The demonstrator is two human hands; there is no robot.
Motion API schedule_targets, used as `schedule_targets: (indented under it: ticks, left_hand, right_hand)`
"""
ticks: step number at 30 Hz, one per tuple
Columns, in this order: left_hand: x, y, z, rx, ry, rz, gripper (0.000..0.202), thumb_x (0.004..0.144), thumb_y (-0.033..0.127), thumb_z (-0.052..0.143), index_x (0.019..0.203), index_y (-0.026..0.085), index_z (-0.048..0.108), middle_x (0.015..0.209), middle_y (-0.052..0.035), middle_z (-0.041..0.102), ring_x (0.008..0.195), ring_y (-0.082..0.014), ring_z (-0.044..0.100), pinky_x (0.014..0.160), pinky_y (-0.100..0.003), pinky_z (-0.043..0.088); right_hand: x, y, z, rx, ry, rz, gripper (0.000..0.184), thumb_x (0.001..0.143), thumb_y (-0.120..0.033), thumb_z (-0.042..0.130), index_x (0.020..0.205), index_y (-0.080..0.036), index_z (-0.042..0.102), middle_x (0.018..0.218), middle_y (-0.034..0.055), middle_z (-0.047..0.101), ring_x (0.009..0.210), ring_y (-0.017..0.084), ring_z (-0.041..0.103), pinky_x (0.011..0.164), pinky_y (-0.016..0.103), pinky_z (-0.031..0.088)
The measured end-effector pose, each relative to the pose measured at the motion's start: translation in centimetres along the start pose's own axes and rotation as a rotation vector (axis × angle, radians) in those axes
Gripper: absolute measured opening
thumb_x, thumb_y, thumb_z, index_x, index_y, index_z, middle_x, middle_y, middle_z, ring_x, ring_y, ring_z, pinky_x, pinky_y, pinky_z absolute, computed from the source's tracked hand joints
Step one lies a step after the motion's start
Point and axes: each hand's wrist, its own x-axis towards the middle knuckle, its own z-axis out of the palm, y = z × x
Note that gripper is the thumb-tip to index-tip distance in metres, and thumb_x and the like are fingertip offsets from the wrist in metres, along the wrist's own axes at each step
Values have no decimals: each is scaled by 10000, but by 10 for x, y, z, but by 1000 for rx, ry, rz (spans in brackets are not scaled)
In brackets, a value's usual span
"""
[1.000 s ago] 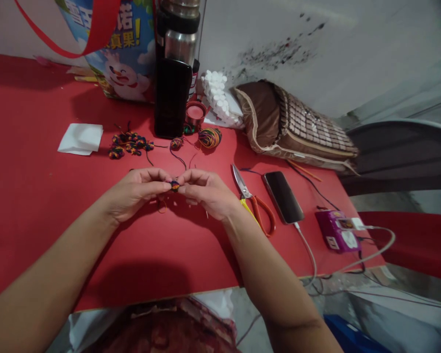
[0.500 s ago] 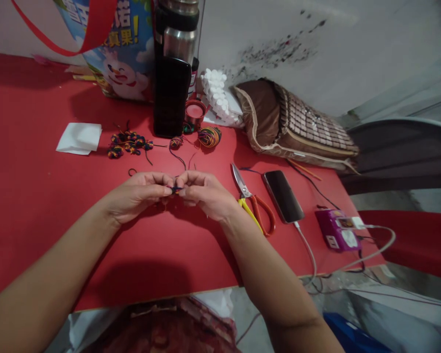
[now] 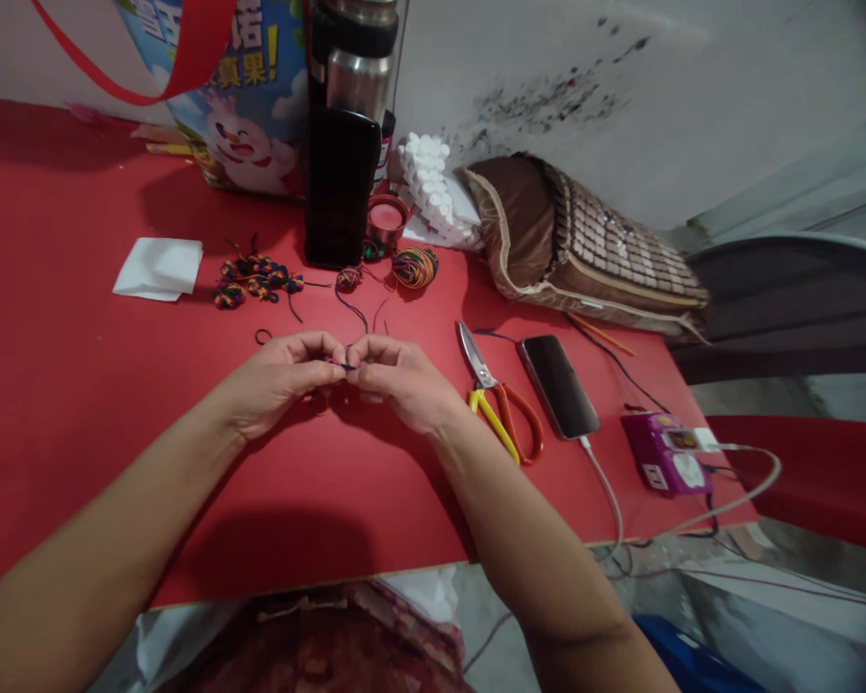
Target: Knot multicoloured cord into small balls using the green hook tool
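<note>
Fingertips nearly meeting, my left hand (image 3: 281,375) and my right hand (image 3: 396,380) both pinch a small piece of dark multicoloured cord (image 3: 347,367) just above the red table. Most of that cord is hidden by the fingers; a bit hangs below the left fingers. Beyond the hands lie several knotted multicoloured cord pieces (image 3: 260,277), a small ball of cord (image 3: 347,279) and a larger ball of cord (image 3: 414,268). A small dark loop (image 3: 263,337) rests by the left knuckles. Scissors (image 3: 495,390) with one yellow and one red handle lie right of my right hand.
A phone (image 3: 559,385) on a white cable and a purple power box (image 3: 668,452) sit on the right. Behind stand a dark upright phone (image 3: 342,188), a metal flask (image 3: 361,82), a printed bag (image 3: 238,125) and a brown cushion (image 3: 584,231). Folded white paper (image 3: 159,268) lies left.
The fingertips have drawn slightly closer together, and less of the cord shows between them. The whole view has shifted a little; the things on the table lie as before.
</note>
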Motion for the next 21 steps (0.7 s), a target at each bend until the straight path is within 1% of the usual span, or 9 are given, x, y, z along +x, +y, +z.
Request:
schedule_targets:
  ticks: [3, 5, 9, 12, 18, 21]
  left_hand:
    - [1, -1, -1, -30, -21, -22, 250, 655, 207, 907, 789, 178, 699, 725, 15, 628, 614, -110, 557, 550, -214, 479]
    - [1, 0, -3, -34, -25, -22, 262, 660, 231, 920, 792, 177, 700, 734, 7, 639, 621, -121, 569, 549, -229, 494]
    - [1, 0, -4, -25, -19, 12, 274, 688, 257, 937, 810, 178, 705, 713, 5, 641, 617, -129, 565, 559, -251, 518]
    - [2, -1, -4, -5, -20, 14, 267, 690, 253, 933, 813, 180, 707, 682, 2, 637, 609, -130, 557, 558, -248, 502]
    - [1, 0, 1, 55, -10, 9, 225, 639, 205, 890, 764, 169, 707, 636, 17, 598, 538, -95, 496, 528, -226, 419]
    - [0, 1, 2, 63, -14, 5, 198, 606, 176, 863, 725, 162, 705, 619, 20, 589, 530, -88, 491, 520, -218, 396]
  right_hand:
    - [0, -1, -2, 4, -28, 5, 189, 654, -233, 850, 727, -183, 683, 661, -44, 650, 540, 52, 454, 526, 231, 276]
    - [-1, -3, -3, 4, -40, -1, 201, 669, -238, 859, 756, -186, 685, 661, -46, 644, 538, 55, 451, 527, 233, 284]
    - [-3, -6, -4, 4, -28, -31, 203, 728, -286, 870, 783, -187, 702, 588, -83, 540, 507, 47, 382, 521, 235, 281]
    - [-3, -7, -1, -7, 1, -59, 214, 703, -286, 884, 729, -182, 699, 553, -95, 498, 492, 37, 349, 503, 233, 251]
    - [-2, -6, 0, -52, 28, -36, 126, 658, -226, 814, 696, -177, 705, 589, -66, 577, 480, 29, 362, 484, 230, 225]
    - [-3, -5, 0, -69, 32, -16, 142, 663, -246, 823, 701, -179, 704, 611, -55, 602, 488, 32, 357, 480, 230, 221]
